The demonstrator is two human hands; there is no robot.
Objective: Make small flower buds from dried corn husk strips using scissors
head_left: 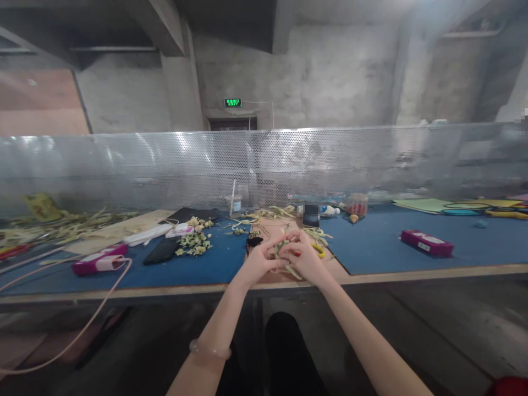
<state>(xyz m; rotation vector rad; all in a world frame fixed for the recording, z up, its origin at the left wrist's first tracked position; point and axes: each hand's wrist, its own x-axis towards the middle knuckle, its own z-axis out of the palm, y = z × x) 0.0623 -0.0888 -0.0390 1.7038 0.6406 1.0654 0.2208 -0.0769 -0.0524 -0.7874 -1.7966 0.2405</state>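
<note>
My left hand (263, 261) and my right hand (303, 256) meet over a brown board (338, 269) near the table's front edge. Their fingers are closed round a pale green leaf-like strip (293, 271), whose lower end hangs out below them. Most of the strip is hidden by the fingers. A yellow ring-shaped handle (319, 251) shows just beyond my right hand, with a bit of red near the fingers. Close to my left hand lies a small black object (254, 241) that I cannot name. More pale strips (274, 212) are scattered behind both hands.
Small pale green rosettes (194, 242) lie left on the blue table (371, 242), beside a black phone (160, 251) and a purple box (100, 259) with a cord. Another purple box (427, 242) sits right. A phone-like dark panel (311, 215) stands behind my hands, before a perforated metal screen (272, 159).
</note>
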